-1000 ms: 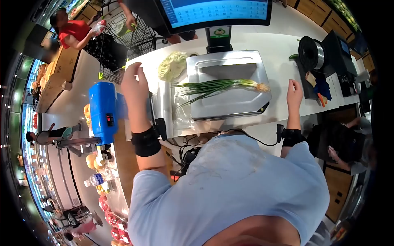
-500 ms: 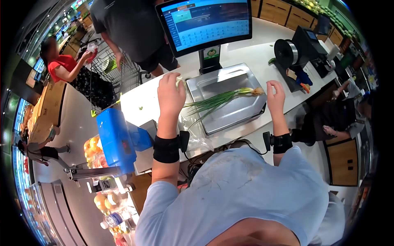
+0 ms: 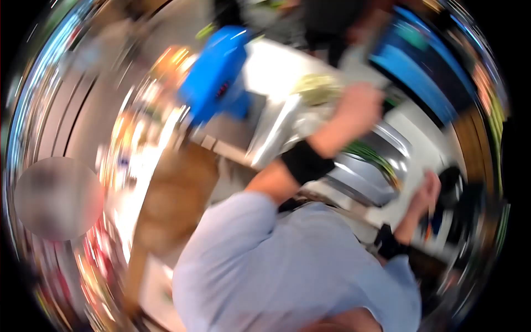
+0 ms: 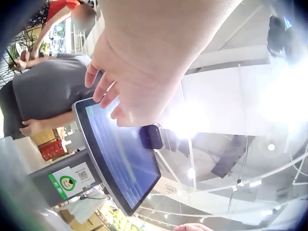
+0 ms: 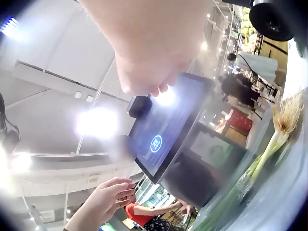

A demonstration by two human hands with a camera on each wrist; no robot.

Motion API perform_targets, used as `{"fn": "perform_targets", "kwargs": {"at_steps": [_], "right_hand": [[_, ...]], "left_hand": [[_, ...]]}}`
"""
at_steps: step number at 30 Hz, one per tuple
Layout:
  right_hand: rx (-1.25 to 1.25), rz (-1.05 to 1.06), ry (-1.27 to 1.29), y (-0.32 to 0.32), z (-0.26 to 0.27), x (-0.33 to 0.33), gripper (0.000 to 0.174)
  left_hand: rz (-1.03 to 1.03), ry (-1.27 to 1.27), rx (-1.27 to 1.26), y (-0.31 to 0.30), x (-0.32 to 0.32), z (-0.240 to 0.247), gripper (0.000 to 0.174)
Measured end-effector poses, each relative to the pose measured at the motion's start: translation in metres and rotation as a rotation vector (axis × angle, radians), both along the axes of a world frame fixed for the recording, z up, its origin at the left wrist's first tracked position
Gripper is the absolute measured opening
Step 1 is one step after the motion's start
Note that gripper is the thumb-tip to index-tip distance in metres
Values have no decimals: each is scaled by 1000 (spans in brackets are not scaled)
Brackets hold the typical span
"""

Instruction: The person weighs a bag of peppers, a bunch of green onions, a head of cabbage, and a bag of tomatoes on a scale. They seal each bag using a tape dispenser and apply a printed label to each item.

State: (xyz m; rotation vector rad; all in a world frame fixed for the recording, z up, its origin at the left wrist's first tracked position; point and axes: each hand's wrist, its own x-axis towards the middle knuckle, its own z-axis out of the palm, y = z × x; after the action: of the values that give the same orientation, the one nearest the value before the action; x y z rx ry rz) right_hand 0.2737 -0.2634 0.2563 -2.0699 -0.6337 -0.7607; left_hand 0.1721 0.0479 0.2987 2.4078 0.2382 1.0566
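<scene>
Both hands hover bare over the counter with nothing between their fingers. My left hand [image 3: 359,108] is above the far left part of the metal scale [image 3: 354,178], in front of the screen [image 4: 122,149]. Its fingers [image 4: 102,89] look loosely bent in the left wrist view. My right hand [image 3: 427,193] is just off the right side of the scale, its fingers loosely curled in the right wrist view. A bunch of scallions [image 5: 269,144] lies on the scale, roots toward my right hand. My left forearm partly covers the scale in the blurred head view.
A pale green leafy vegetable [image 3: 317,88] lies on the counter left of the scale, near a roll of clear film [image 3: 276,130]. A blue machine [image 3: 213,74] stands at the counter's left end. A black reel [image 3: 451,178] is at the right. A person in grey [image 4: 50,89] stands beyond the counter.
The head view has swung round and blurred. My left hand has moved right, from the leafy vegetable to over the scale. My right hand stays by the scale's right side. The scallions remain on it.
</scene>
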Motion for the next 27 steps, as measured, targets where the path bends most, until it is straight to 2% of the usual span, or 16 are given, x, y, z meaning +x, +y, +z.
{"fn": "perform_targets", "kwargs": {"at_steps": [2, 4, 6, 8, 12, 19, 21, 22, 23, 24, 27], "right_hand": [[-6, 44, 41, -19, -16, 37, 19], [-35, 181, 6, -32, -14, 61, 20], [-24, 213, 150, -42, -19, 85, 21], [-25, 322, 139, -56, -20, 105, 22], [-95, 273, 141, -71, -1, 109, 22], [-64, 509, 100, -87, -13, 128, 19], [-10, 524, 97, -83, -16, 129, 18], [20, 530, 113, -80, -13, 122, 18], [27, 477, 166, -84, -15, 131, 17], [-96, 387, 29, -75, 7, 107, 17], [53, 521, 31, -64, 24, 102, 6]], "left_hand": [[39, 18, -55, -14, 18, -6, 16], [221, -93, -32, -40, 40, -13, 22], [368, -146, -31, -65, 54, -22, 24], [409, -130, -47, -90, 64, -26, 23], [495, -153, -27, -126, 67, -30, 23], [506, -233, -100, -145, 69, -17, 21], [452, -209, -118, -140, 72, -14, 24], [462, -154, -58, -139, 65, -9, 24], [378, -221, -35, -128, 63, -7, 23], [415, -242, 7, -125, 64, -3, 21], [366, -229, 91, -103, 72, 6, 11]]}}
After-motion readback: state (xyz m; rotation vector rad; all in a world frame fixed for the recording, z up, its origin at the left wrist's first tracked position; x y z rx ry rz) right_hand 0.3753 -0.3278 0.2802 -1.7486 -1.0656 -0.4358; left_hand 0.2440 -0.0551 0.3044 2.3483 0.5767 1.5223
